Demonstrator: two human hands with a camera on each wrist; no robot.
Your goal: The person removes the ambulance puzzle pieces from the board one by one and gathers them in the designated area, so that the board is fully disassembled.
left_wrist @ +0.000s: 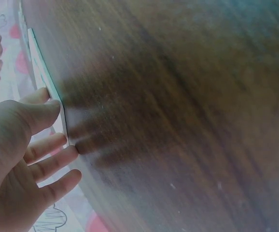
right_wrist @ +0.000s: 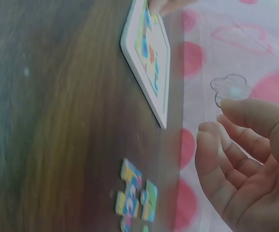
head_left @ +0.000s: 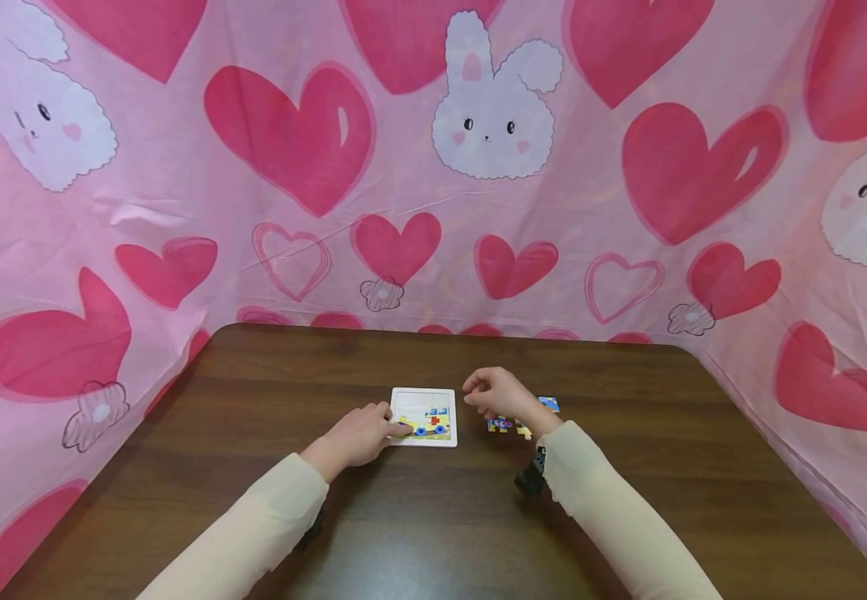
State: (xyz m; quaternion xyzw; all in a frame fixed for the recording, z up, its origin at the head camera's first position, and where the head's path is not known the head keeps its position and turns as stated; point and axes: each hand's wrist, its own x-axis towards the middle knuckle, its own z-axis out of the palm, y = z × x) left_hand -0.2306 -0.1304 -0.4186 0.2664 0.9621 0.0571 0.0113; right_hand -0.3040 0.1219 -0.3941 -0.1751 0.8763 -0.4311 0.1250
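A white-framed puzzle tray point(head_left: 423, 392) lies on the table, its lower part filled with a colourful vehicle picture and its upper part bare white. My left hand point(head_left: 358, 435) is at the tray's left side, with the thumb touching the lower left of the picture. In the left wrist view, its other fingers point(left_wrist: 55, 164) spread along the tray's edge. To the right of the tray, my right hand point(head_left: 499, 392) hovers with fingers loosely bent. No object shows between its thumb and fingertips in the right wrist view. Loose puzzle pieces point(right_wrist: 130, 203) lie beneath it, partly hidden in the head view.
The brown wooden table point(head_left: 433, 517) has rounded far corners. A pink cloth point(head_left: 418, 192) with hearts and rabbits hangs behind it and along both sides. A blue puzzle piece point(head_left: 548, 403) lies beyond the right wrist. A dark wrist device point(head_left: 531, 477) sits under the right forearm.
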